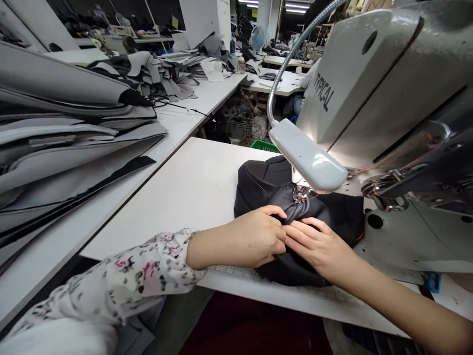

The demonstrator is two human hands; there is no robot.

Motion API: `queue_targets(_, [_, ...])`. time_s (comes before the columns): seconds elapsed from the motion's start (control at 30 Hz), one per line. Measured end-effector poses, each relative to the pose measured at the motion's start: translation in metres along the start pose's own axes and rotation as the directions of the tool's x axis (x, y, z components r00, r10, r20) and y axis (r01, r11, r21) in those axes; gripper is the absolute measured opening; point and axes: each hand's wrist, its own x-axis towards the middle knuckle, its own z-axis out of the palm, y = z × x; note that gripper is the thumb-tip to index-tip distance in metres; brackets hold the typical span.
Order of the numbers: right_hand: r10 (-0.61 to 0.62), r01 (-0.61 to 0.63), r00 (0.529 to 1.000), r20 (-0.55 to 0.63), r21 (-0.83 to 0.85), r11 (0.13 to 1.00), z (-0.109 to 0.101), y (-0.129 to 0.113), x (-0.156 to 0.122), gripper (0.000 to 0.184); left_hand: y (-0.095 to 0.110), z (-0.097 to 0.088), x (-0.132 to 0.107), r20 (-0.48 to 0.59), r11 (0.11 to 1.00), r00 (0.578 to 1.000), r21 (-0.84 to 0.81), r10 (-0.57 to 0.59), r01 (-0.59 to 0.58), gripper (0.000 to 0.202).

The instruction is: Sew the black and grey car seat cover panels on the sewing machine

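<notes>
A black padded fabric piece (266, 185) with orange stitching lies on the white sewing table (185, 192), under the presser foot (300, 193) of a grey sewing machine (388, 88). My left hand (254, 236) is curled with its fingers pinching a fold of the black fabric just in front of the foot. Beside it, my right hand (318, 246) lies on the same piece, fingers together and pressing it down. The fingertips of both hands meet at the fold.
A gooseneck lamp (308, 158) hangs over the needle area. Stacks of grey fabric panels (66, 138) fill the table to the left. More cut pieces (166, 74) and other work tables stand behind. A green crate (264, 145) sits on the floor beyond the table.
</notes>
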Motion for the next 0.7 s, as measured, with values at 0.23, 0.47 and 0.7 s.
queue_targets(0.23, [-0.059, 0.062, 0.976, -0.211, 0.011, 0.998, -0.001, 0.009, 0.016, 0.025, -0.004, -0.003, -0.002, -0.038, 0.974, 0.997, -0.214, 0.071, -0.078, 0.019])
queue_targets(0.47, [0.453, -0.264, 0.833, -0.318, 0.491, 0.830, -0.059, 0.000, 0.014, 0.035, -0.018, -0.037, -0.011, -0.102, 0.967, 0.995, -0.254, 0.003, -0.029, 0.039])
queue_targets(0.7, [0.347, -0.287, 0.923, -0.166, 0.303, 0.909, -0.064, -0.005, 0.023, 0.029, -0.025, -0.003, 0.011, -0.024, 0.998, 0.998, 0.031, 0.063, -0.062, 0.031])
